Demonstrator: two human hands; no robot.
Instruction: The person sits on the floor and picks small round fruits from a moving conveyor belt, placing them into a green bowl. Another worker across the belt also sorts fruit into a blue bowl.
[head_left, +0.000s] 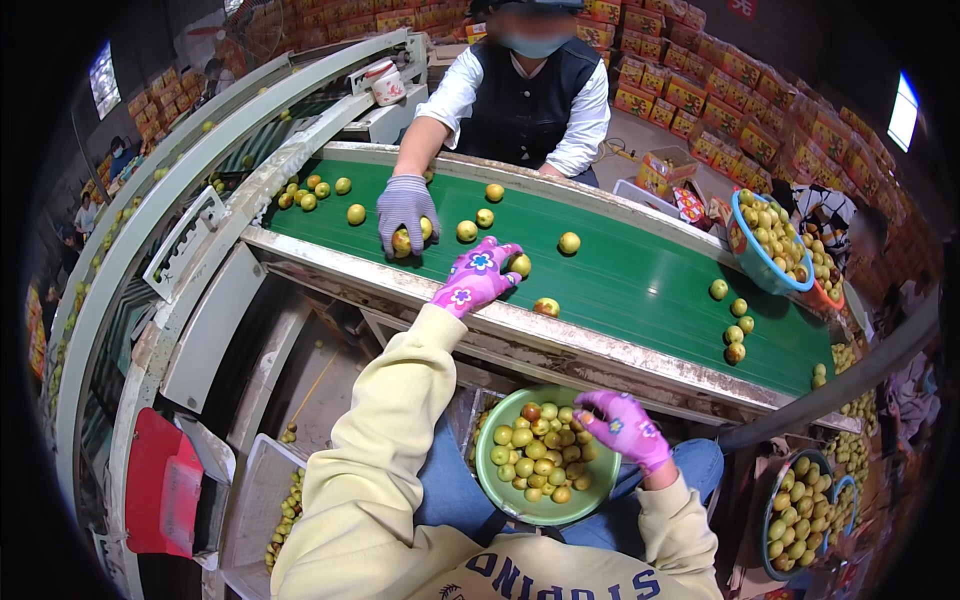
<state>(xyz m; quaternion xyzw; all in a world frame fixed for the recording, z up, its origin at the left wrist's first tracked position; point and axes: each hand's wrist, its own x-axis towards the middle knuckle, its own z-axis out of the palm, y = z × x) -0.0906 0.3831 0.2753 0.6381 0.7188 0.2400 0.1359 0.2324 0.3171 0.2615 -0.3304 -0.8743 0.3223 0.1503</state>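
Note:
My left hand (476, 279), in a pink flowered glove, reaches over the near rail onto a green conveyor belt (630, 277). Its thumb and finger close around a yellow-green jujube (520, 265). My right hand (624, 429), gloved alike, hovers at the right rim of a light green bowl (487, 480), fingers curved apart and nothing seen between them. Many jujubes (536, 450) fill the bowl, which rests at my lap. Loose jujubes lie on the belt, one (547, 307) against the near rail and another (569, 243) farther right.
Across the belt, a person's striped-gloved hand (406, 214) holds jujubes near my left hand. A blue basin of jujubes (739, 225) sits at the belt's far right. A metal pole (832, 382) slants at right. A white crate (244, 510) and a dark basin (769, 555) flank me.

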